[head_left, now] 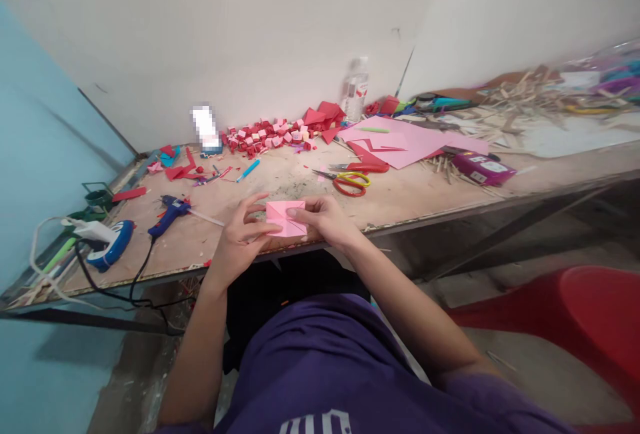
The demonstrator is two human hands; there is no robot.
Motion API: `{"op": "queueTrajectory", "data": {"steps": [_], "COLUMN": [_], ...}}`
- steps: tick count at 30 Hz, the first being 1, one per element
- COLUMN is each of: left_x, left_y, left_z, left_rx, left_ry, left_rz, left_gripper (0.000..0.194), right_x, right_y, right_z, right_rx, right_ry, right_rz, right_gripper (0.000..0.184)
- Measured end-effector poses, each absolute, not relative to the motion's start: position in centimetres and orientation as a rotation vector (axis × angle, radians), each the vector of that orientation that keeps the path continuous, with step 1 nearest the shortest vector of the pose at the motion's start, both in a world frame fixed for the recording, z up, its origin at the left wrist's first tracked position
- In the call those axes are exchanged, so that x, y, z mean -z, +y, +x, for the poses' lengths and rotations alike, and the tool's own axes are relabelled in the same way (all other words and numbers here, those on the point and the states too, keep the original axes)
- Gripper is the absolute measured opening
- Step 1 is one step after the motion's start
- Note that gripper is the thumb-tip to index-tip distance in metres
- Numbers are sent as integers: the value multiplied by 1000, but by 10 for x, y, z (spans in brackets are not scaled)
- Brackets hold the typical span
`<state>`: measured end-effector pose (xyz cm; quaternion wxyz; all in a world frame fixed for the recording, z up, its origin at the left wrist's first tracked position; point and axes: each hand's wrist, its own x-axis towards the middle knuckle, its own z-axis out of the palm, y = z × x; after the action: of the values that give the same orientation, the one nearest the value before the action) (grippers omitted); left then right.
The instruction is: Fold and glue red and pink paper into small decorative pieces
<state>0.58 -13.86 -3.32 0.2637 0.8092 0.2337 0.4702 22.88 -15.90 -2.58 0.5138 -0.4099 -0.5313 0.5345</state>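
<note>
A small pink square of folded paper (pixel 284 226) is held up at the table's front edge, with crease lines running toward its middle. My left hand (pixel 245 229) pinches its left side between thumb and fingers. From the right, my right hand (pixel 325 219) grips the same paper, its thumb lying across the front face. Just beyond the hands lie scissors (pixel 353 184) with one yellow and one red handle, and a red-handled cutter (pixel 367 168). A blue pen (pixel 249 170) rests behind my left hand.
A blue glue gun (pixel 170 214) and a power strip (pixel 111 245) with trailing cords lie at left. Small red and pink paper cubes (pixel 265 137) are heaped at the back beside a bottle (pixel 355 91). Pink sheets (pixel 415 137) and a purple pack (pixel 483 169) lie right. A red chair (pixel 590 321) stands nearby.
</note>
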Motion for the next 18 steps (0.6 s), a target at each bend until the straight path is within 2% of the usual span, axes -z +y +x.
{"op": "queueTrajectory", "data": {"steps": [6, 13, 18], "left_x": [29, 27, 30], "left_y": [-138, -138, -136], "left_z": [4, 4, 3], "left_rx": [-1171, -1173, -1344], "left_ry": [693, 763, 843], "left_rz": [2044, 1920, 1842], "left_gripper": [18, 8, 14], "right_x": [24, 22, 20], "right_y": [-161, -164, -167], "right_z": [229, 228, 226], "right_rx": [-1136, -1079, -1090], "right_ry": [-1348, -1435, -1289], "right_rz": [-995, -943, -912], "right_gripper": [39, 38, 59]}}
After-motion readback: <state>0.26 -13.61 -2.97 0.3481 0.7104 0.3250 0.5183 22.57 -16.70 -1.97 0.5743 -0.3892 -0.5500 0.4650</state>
